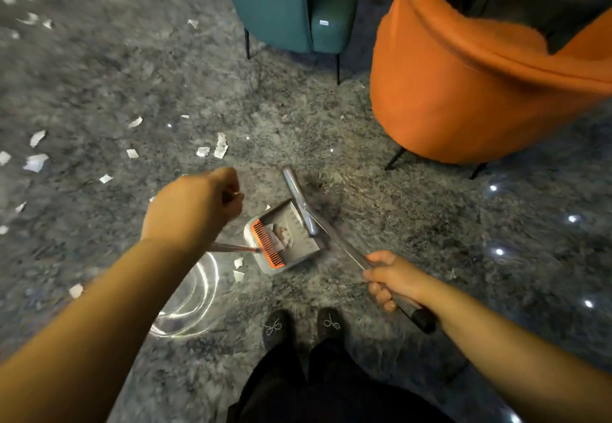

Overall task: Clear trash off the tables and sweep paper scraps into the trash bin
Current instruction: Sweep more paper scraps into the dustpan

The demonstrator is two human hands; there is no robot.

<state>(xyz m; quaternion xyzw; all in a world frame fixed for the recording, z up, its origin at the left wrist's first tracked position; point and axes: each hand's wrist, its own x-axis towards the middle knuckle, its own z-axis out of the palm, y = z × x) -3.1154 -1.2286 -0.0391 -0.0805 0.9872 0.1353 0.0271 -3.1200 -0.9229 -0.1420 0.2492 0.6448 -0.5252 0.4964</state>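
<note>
A grey long-handled dustpan [299,250] with an orange comb edge sits on the mottled grey floor in front of me, with paper scraps [281,235] inside it. My left hand [195,207] is closed in a fist over the dustpan's thin handle. My right hand [392,280] grips the metal pole of a broom [334,240]. The broom's grey head [299,197] rests over the pan's far side. Two small scraps [238,268] lie just left of the pan. Several more white scraps [36,162] are scattered over the floor to the left and far left.
An orange fuzzy armchair [463,84] stands close at the right, and a teal chair [284,5] behind it at top centre, both on thin black legs. My black shoes [303,325] are at the bottom. Light glares off the glossy floor [188,303].
</note>
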